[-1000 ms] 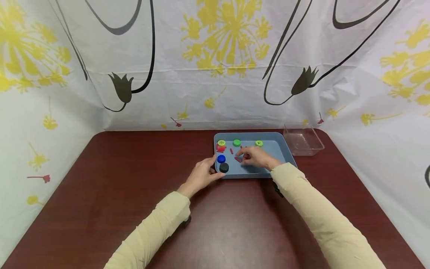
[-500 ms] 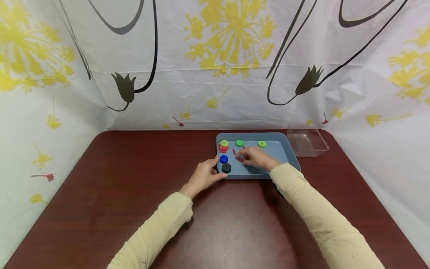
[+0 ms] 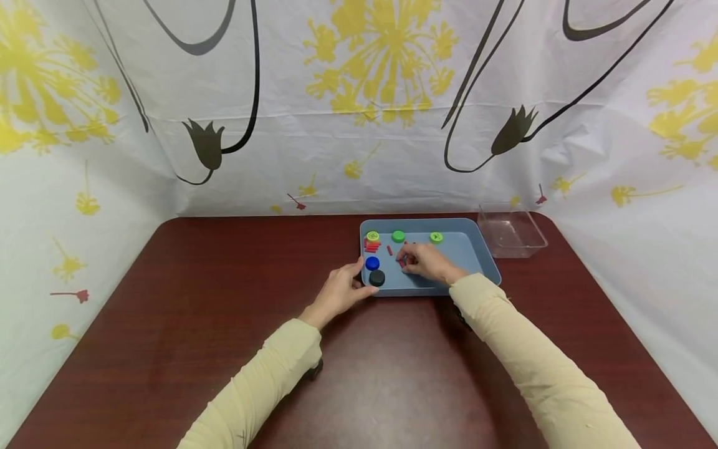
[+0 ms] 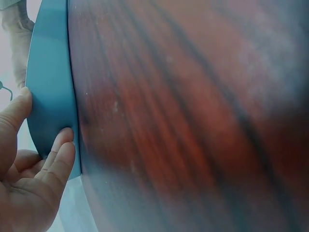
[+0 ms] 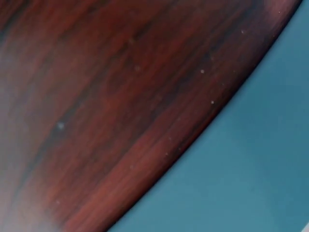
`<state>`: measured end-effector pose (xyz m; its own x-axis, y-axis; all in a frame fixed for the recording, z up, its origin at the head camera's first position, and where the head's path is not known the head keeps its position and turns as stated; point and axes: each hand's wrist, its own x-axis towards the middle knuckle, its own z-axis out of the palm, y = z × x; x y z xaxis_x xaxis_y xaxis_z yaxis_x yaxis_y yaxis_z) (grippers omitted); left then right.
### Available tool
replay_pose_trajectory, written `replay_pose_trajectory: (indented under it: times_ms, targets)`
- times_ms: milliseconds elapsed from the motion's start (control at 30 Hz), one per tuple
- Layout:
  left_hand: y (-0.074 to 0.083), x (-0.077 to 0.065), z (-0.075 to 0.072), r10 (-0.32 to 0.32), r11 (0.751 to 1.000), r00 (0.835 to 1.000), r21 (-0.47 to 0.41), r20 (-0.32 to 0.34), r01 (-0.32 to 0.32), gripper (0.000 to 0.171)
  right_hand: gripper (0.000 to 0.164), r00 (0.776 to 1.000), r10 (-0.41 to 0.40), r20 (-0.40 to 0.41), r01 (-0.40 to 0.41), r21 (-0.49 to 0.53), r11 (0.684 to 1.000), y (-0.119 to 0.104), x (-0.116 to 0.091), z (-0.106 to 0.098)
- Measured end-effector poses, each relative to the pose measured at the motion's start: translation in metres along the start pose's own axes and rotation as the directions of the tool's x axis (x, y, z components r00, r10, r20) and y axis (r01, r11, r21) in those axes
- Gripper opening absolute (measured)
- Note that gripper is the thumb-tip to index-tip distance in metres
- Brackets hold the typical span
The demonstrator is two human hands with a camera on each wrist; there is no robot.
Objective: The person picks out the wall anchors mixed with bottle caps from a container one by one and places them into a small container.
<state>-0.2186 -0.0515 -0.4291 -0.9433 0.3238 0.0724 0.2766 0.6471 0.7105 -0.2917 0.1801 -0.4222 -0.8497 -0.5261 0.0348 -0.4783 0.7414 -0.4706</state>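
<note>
On the table's far side stands a blue-grey tray (image 3: pixel 465 262) holding small red sticks (image 3: pixel 373 247) and several round caps. My left hand (image 3: pixel 335 292) holds the tray at its front left corner, thumb at the front and fingers along the left side. In the left wrist view that hand (image 4: pixel 34 174) lies against the tray's outer wall (image 4: pixel 50 63). Near a blue cap (image 3: pixel 373 263) and a black cap (image 3: pixel 377 278), my right hand (image 3: pixel 426 262) reaches into the tray. Its thumb and index finger pinch one red stick (image 3: pixel 401 263), partly hidden by the fingertips.
A green cap (image 3: pixel 398 236) and two yellow-green caps, one at the left (image 3: pixel 373 237) and one farther right (image 3: pixel 436 237), lie along the tray's back. A clear plastic box (image 3: pixel 512 234) stands to its right. Patterned cloth (image 3: pixel 269 168) hangs behind the dark red wooden table (image 3: pixel 252 262).
The right thumb and index finger have come together on the red stick that lay between them, shifting it slightly. The left hand stays at the tray's corner.
</note>
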Motion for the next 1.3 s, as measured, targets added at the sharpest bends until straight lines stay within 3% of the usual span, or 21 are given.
replay_pose_trajectory:
  times_ms: [633,933,1133,1300]
  targets:
    - [0.001,0.000,0.000,-0.026,1.000,0.999,0.018,0.021,0.025,0.078,0.017,0.999,0.016,-0.042,-0.013,0.060,0.998,0.000,-0.004,0.003]
    - [0.001,0.000,-0.001,-0.034,0.999,0.999,0.003,0.023,0.033,0.077,0.017,0.995,0.067,-0.079,-0.047,0.234,0.971,0.009,-0.015,-0.006]
    - [0.001,0.000,-0.001,-0.039,0.999,0.999,0.002,0.021,0.039,0.077,0.021,0.982,0.075,-0.175,-0.034,0.225,0.974,0.017,-0.026,-0.022]
    - [0.002,0.000,-0.001,-0.051,0.999,0.998,-0.002,0.027,0.051,0.078,0.022,0.955,0.106,-0.278,-0.062,0.163,0.985,0.025,-0.037,-0.041]
